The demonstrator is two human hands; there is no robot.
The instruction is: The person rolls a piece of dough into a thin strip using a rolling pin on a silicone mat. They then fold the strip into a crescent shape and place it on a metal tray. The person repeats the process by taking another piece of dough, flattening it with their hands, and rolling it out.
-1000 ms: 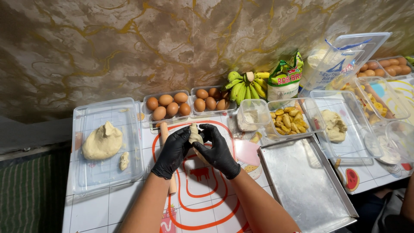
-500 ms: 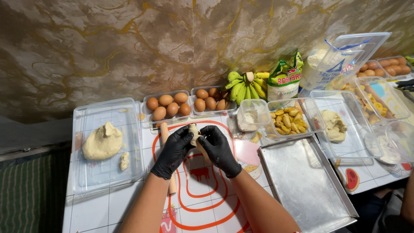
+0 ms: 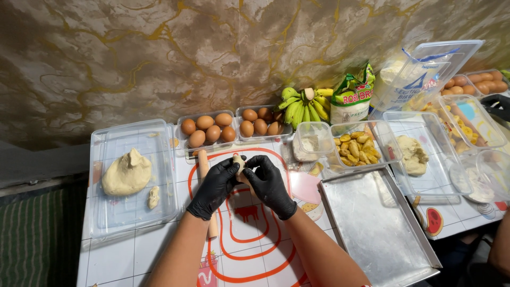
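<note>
Both my hands wear black gloves and meet over a white mat with red lines (image 3: 249,250). My left hand (image 3: 215,186) and my right hand (image 3: 268,183) pinch a small pale piece of dough (image 3: 239,162) between their fingertips. A wooden rolling pin (image 3: 204,167) lies on the mat under my left wrist. A large lump of dough (image 3: 126,172) with a small scrap beside it sits in a clear plastic tray (image 3: 133,218) to the left.
Two clear boxes of brown eggs (image 3: 210,130) stand at the back, with green bananas (image 3: 303,103) and a flour bag (image 3: 350,98). A tub of yellow fruit pieces (image 3: 356,149), a metal baking tray (image 3: 377,223) and more containers with dough (image 3: 414,154) fill the right.
My hands stay together over the mat, and the fingers have shifted slightly around the dough piece. Nothing else has moved.
</note>
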